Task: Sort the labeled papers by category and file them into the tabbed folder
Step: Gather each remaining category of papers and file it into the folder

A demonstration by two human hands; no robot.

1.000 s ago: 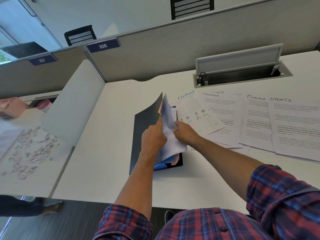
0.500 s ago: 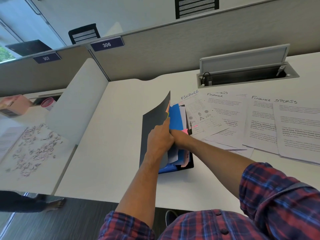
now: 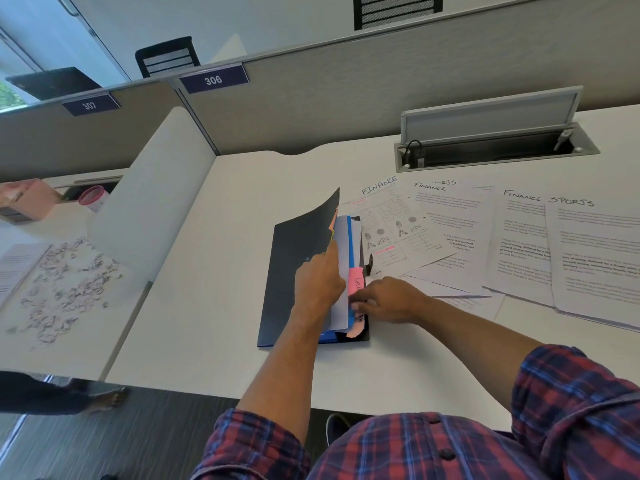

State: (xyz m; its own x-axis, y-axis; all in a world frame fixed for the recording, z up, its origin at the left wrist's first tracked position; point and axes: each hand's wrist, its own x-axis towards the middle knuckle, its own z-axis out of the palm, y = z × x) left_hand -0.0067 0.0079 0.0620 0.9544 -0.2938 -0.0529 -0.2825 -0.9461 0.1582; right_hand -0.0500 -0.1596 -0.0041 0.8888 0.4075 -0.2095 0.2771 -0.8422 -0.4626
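Observation:
A dark tabbed folder (image 3: 294, 265) lies on the white desk, its front cover lifted. My left hand (image 3: 320, 277) holds the cover and front dividers up and back. Inside show a white sheet (image 3: 341, 268), a blue divider (image 3: 352, 237) and a pink tab (image 3: 356, 280) with writing. My right hand (image 3: 388, 299) rests low at the folder's right edge, fingertips touching the tabs; whether it pinches one is blurred. To the right lie papers headed FINANCE (image 3: 384, 223), a second FINANCE sheet (image 3: 450, 220), a third (image 3: 519, 244), and SPORTS (image 3: 595, 258).
An open cable hatch (image 3: 495, 147) sits at the desk's back right. A grey partition (image 3: 311, 109) runs behind. A white divider panel (image 3: 152, 195) separates the left desk, which holds paper scraps (image 3: 65, 289), a pink box (image 3: 24, 199) and a cup (image 3: 91, 199).
The white sheet that my right hand was pushing in now stands inside the folder. My right hand has slid down out of the folder to its lower right edge. The left hand still holds the cover.

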